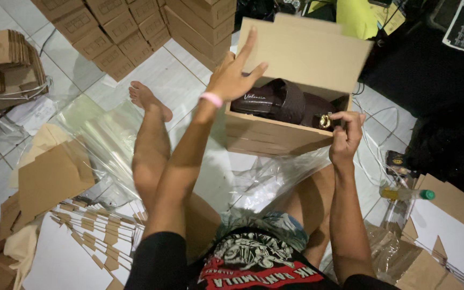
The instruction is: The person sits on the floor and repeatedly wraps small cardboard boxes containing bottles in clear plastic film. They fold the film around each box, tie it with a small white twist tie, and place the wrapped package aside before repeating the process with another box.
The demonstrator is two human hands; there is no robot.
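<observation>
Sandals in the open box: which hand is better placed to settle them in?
Right, probably. The right hand is at the cardboard box's front edge, fingers pinching by the gold buckle of a dark brown sandal. The left hand is raised, fingers spread, holding nothing.

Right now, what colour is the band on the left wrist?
Pink: the wristband sits just below the raised left hand, shown clearly in the head view.

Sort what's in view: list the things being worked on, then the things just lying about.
In hand: open cardboard box, dark brown sandals inside it, left hand at the flap, right hand at the buckle.

Lying about: stacked boxes, flat carton blanks, plastic wrap, bottle.
</observation>
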